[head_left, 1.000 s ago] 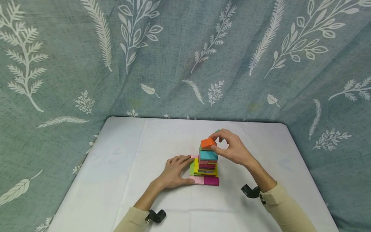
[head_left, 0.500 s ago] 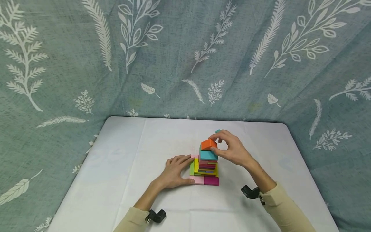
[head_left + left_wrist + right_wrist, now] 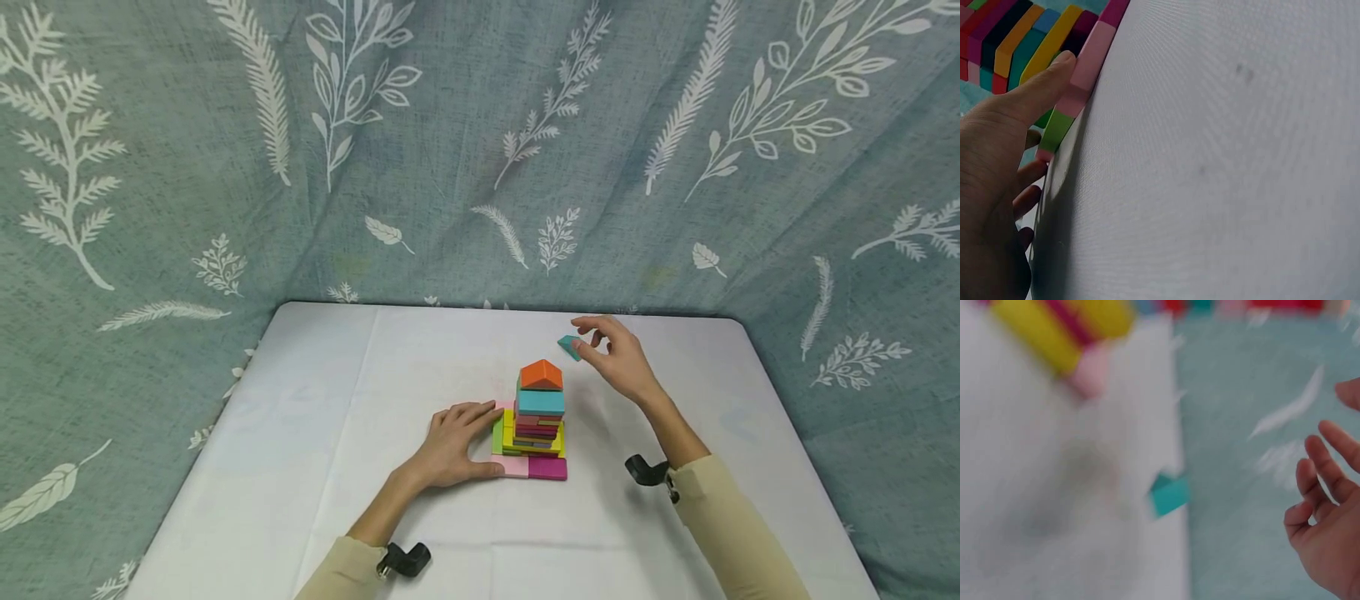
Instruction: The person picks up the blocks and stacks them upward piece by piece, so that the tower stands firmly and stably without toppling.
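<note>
A tower of coloured blocks [image 3: 540, 403] stands on the table, with an orange triangular block [image 3: 542, 375] on top. Pink and magenta pieces [image 3: 528, 467] lie at its foot. My left hand [image 3: 450, 446] rests at the left side of the base, thumb and fingers spread; in the left wrist view the thumb [image 3: 1047, 84] lies against the lower layers. My right hand [image 3: 618, 358] hovers behind and right of the tower, fingers loosely bent and holding nothing. A teal triangular block [image 3: 568, 346] lies close to its thumb; the blurred right wrist view shows the teal block [image 3: 1169, 497] apart from the fingers.
The white table [image 3: 360, 367] has its far edge close behind the teal block. A blue-green leaf-patterned cloth [image 3: 450, 150] hangs behind and along the sides. Each wrist carries a black camera mount [image 3: 405, 559].
My right hand has let go of the orange triangular block and moved back and right toward the teal block. The orange block stays on the tower. My left hand has not moved.
</note>
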The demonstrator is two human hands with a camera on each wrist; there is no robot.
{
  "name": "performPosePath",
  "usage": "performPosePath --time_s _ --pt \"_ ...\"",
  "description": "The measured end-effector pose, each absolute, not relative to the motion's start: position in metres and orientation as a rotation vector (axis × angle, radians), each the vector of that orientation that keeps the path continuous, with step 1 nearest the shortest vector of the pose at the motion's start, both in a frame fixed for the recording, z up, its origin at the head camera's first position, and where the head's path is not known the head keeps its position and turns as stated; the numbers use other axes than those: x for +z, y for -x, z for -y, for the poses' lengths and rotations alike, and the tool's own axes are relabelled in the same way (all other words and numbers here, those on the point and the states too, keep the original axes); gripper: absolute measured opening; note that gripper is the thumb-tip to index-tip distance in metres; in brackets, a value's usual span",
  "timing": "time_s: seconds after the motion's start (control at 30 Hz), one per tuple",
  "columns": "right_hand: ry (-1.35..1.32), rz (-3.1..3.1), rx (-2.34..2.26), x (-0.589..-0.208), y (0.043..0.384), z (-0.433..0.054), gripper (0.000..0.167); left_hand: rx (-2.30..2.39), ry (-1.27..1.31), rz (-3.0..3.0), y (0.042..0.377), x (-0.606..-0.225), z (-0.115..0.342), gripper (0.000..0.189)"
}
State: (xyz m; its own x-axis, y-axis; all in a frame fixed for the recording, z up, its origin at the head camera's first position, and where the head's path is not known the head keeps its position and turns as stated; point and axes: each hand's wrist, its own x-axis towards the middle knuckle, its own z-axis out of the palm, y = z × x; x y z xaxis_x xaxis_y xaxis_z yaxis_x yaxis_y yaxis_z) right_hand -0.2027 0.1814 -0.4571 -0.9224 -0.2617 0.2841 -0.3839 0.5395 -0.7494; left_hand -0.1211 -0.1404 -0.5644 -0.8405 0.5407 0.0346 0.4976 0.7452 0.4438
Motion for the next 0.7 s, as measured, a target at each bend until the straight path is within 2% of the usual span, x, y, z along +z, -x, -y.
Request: performPosePath --time_s 0.2,0.37,0.7 --pt "-0.300 2.825 1.253 -0.509 0.243 -0.194 0.049 0.692 -0.845 -2.848 0.121 -0.566 0.140 0.096" --pt "-0.228 2.929 1.236 -0.536 0.261 -0.190 0.058 0.693 -0.855 -2.848 0.121 -0.565 0.141 0.096" --pt "-0.165 2.919 1.107 -0.540 0.269 -0.177 0.045 0.705 -0.860 -2.845 0.121 -0.564 0.141 0.096"
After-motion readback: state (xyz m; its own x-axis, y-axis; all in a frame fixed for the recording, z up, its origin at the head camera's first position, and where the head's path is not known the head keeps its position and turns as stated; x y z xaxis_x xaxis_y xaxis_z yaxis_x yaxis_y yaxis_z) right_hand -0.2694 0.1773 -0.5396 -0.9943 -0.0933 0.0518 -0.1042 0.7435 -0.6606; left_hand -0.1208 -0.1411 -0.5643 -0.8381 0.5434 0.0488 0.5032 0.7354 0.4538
